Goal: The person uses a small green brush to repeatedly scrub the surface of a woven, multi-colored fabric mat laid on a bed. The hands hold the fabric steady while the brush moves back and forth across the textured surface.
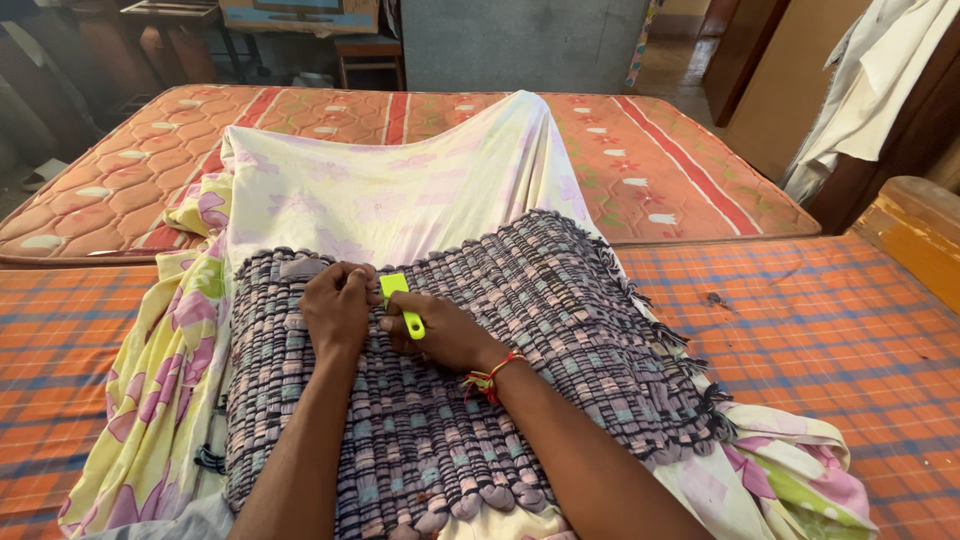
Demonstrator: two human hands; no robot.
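Note:
A woven rag mat (pixel 560 310) in purple, pink and grey lies across a pale floral sheet (pixel 400 190) on a mattress. My right hand (pixel 445 335) grips a small yellow-green plastic tool (pixel 402 303), its flat head pressed to the mat near the mat's far edge. My left hand (pixel 337 305) rests beside it with the fingers curled, pinching or holding down the weave right next to the tool's head. A red and yellow thread band sits on my right wrist.
An orange checked mattress (pixel 840 330) lies under the sheet. Behind it is an orange quilted mattress (pixel 690 160). A wooden bed edge (pixel 920 235) and hanging white cloth (pixel 880 80) are at right. Furniture stands along the back wall.

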